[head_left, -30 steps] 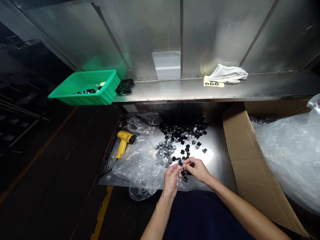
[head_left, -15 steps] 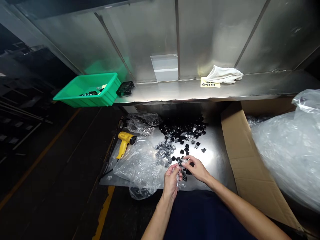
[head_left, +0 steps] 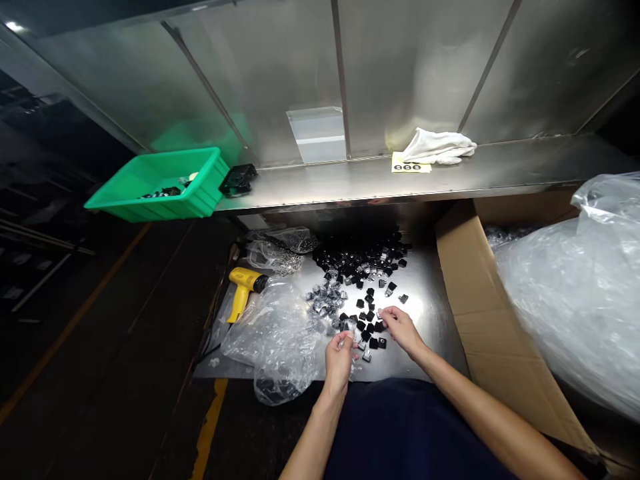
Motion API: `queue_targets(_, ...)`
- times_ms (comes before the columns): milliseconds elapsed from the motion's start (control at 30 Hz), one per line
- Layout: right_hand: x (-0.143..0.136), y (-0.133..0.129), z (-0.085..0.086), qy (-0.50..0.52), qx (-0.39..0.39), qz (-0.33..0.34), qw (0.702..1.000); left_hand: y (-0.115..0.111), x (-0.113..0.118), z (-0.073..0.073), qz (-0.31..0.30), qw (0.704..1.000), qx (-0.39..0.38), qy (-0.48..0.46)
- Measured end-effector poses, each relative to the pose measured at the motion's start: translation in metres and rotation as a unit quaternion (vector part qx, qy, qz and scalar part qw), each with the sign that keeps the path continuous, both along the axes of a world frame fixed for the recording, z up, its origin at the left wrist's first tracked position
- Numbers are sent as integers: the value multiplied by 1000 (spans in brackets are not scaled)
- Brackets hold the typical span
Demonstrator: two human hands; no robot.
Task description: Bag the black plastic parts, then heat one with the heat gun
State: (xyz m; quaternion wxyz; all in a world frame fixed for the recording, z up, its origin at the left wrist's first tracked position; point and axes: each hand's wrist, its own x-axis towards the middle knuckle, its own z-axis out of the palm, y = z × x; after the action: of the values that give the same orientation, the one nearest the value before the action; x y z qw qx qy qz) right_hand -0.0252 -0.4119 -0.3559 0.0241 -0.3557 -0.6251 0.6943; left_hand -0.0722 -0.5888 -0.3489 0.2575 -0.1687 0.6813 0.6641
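Note:
Low over the metal worktop (head_left: pixel 425 320), my left hand (head_left: pixel 340 357) is closed, thumb and fingers pinching a small clear plastic piece (head_left: pixel 352 326); its exact kind is unclear. Just to the right, my right hand (head_left: pixel 403 331) reaches into the loose parts with its fingertips together. A small part with a pale face (head_left: pixel 379 316) shows at those fingertips, partly hidden. Several small black block-shaped parts (head_left: pixel 373 343) lie scattered between and around the hands. Beyond them is a larger heap of black parts (head_left: pixel 360 257). Clear-wrapped parts (head_left: pixel 326 298) form a smaller pile on the left.
A yellow heat gun (head_left: pixel 243 293) and a crumpled clear bag (head_left: pixel 280 340) lie left. Another bag with small metal pieces (head_left: pixel 280 253) sits behind. On the shelf stand a green bin (head_left: pixel 200 200), a black object (head_left: pixel 239 180) and white gloves (head_left: pixel 440 145). A cardboard box (head_left: pixel 480 320) borders the right.
My hands, which were together at a clear-covered black part, are now apart. The right one has moved right to the loose parts. The whole view has shifted slightly.

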Motion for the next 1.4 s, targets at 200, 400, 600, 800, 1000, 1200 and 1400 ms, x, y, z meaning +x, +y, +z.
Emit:
queue_targets(200,-3,-9,-18,-51,11,45,998,18,-11,16,-42,999,-9,27)
queue_targets(400,-20,-4,-36,-94,125,141,978,14,-9,18,-14,999,49,-13)
queue_targets(600,-123,-15,-26,-63,245,205,945,-15,21,10,-25,995,69,-66)
queue_targets(800,-211,-29,-9,-39,334,247,909,-30,33,6,-38,993,3,-112)
queue_targets(1000,-178,-23,-7,-14,324,244,914,-33,14,15,-19,994,58,-91)
queue_targets(1200,-77,-18,18,139,238,210,938,-12,-24,35,-20,991,115,-71)
queue_targets(1400,-27,-16,53,138,225,235,935,6,-28,41,-24,973,195,-120)
